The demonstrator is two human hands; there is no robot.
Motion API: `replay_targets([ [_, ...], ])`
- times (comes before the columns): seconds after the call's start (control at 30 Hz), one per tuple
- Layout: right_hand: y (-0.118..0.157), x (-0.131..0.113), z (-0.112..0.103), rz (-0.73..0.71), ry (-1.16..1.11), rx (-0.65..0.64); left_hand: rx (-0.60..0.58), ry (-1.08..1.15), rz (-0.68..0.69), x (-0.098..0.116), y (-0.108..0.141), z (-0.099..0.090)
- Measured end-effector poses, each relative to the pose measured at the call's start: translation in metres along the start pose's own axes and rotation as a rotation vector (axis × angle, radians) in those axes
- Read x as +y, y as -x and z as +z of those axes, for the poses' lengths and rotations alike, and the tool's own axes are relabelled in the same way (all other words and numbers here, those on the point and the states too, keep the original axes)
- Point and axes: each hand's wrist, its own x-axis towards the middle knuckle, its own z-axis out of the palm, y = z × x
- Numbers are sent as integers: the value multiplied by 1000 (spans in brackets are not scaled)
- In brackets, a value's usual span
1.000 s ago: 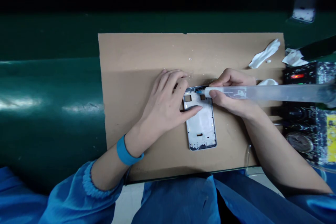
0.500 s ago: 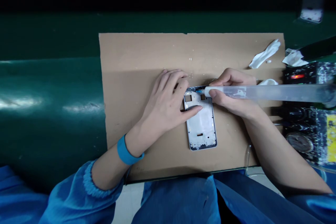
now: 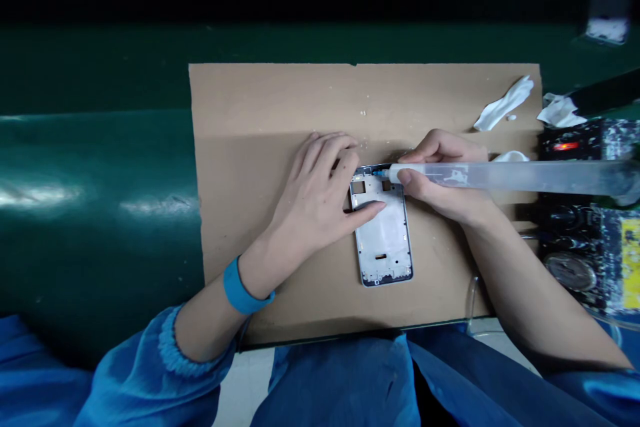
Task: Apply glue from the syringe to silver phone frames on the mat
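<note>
A silver phone frame (image 3: 383, 233) with a dark rim and small cut-outs lies flat on a cardboard sheet (image 3: 250, 100). My left hand (image 3: 317, 197) rests at its upper left corner, with the index finger at the edge. The left thumb stretches across the metal plate, apart from the other fingers. Between thumb and fingers, my right hand (image 3: 440, 177) grips a long translucent dispensing syringe (image 3: 520, 177) by its front end. The syringe lies nearly level, and its blue needle tip (image 3: 379, 173) meets the top part of the frame. Any fluid at the tip is too small to see.
Crumpled white wipes (image 3: 505, 103) and another wipe (image 3: 561, 110) lie at the upper right. A paint-spattered dispenser box (image 3: 570, 213) with knobs, a gauge and a red light stands at the right. Beyond the cardboard is a green surface (image 3: 100, 180); another metal plate (image 3: 607, 30) is far right.
The metal plate at the far upper right has shifted a little to the right. Both hands, the syringe and the phone frame look practically unchanged.
</note>
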Motion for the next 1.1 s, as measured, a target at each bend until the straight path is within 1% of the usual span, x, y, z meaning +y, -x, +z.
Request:
replay_targets([
  [0.23,0,0,0,-36,7,9,9,-10,18,-1,0,1],
  [0.4,0,1,-1,-3,8,-15,0,-11,17,-1,0,1],
  [0.63,0,2,-1,-48,25,4,5,-4,15,-1,0,1],
  [0.8,-1,2,0,-21,29,4,-6,1,3,-1,0,1],
  [1.0,0,4,-2,14,-32,-5,-4,5,-3,0,0,0],
  [1.1,-1,5,-2,42,-81,17,-2,5,-7,1,2,0],
])
